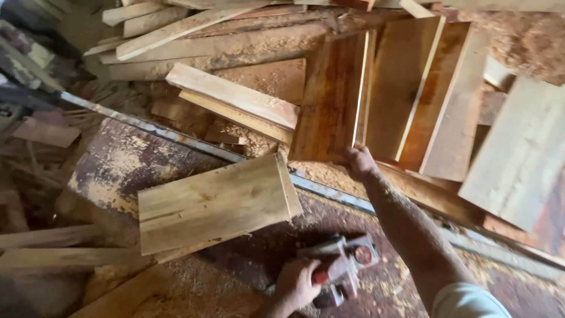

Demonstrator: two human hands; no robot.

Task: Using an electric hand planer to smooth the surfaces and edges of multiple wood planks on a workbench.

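Observation:
My right hand (358,162) reaches forward and grips the near edge of a reddish-brown wooden board (331,100) that leans among other boards beyond the bench. My left hand (297,282) is closed on the red handle of an electric hand planer (344,265) resting on the sawdust-covered bench top. A pale stack of flat planks (215,200) lies on the bench just left of both hands.
A metal rail (176,136) runs along the bench's far edge. Behind it lie many loose boards (235,97) and sawdust heaps (518,41). Upright brown boards (424,94) and a pale panel (521,153) stand at right. Scrap planks (59,256) lie at lower left.

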